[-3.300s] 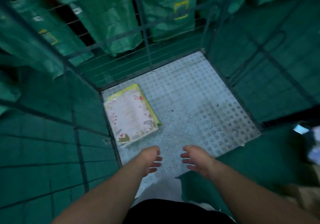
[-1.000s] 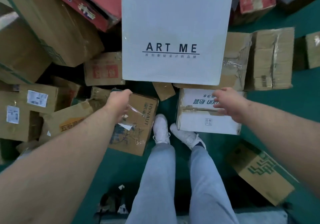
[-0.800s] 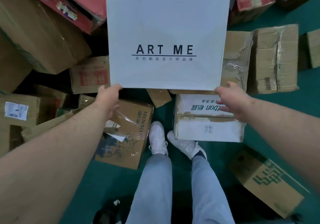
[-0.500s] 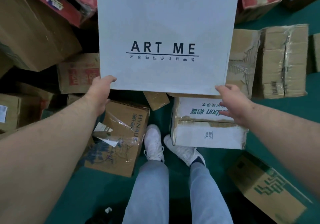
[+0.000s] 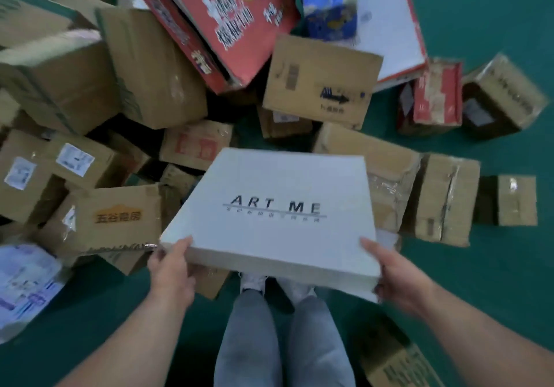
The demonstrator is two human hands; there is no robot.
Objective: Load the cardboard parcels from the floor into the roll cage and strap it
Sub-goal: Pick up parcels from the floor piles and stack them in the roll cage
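Observation:
A flat white box [image 5: 278, 207] printed "ART ME" hangs lifted above the heap, its near edge towards me. My left hand [image 5: 172, 269] grips its near left corner, thumb on top. My right hand [image 5: 395, 269] grips the near right corner, thumb on the lid. Below and behind it lies a heap of brown cardboard parcels [image 5: 150, 69] on the green floor [image 5: 494, 281]. The roll cage is out of view.
A large red printed carton [image 5: 221, 24] leans on the heap at the back. A taped brown box [image 5: 446, 198] and a small one [image 5: 515, 201] lie to the right. A white plastic mailer [image 5: 24, 284] lies at left. My legs and white shoes [image 5: 254, 281] stand below the box.
I turned from the roll cage to the heap, took the white box by its near corners, and have now lifted it off the pile and tilted it flat towards me.

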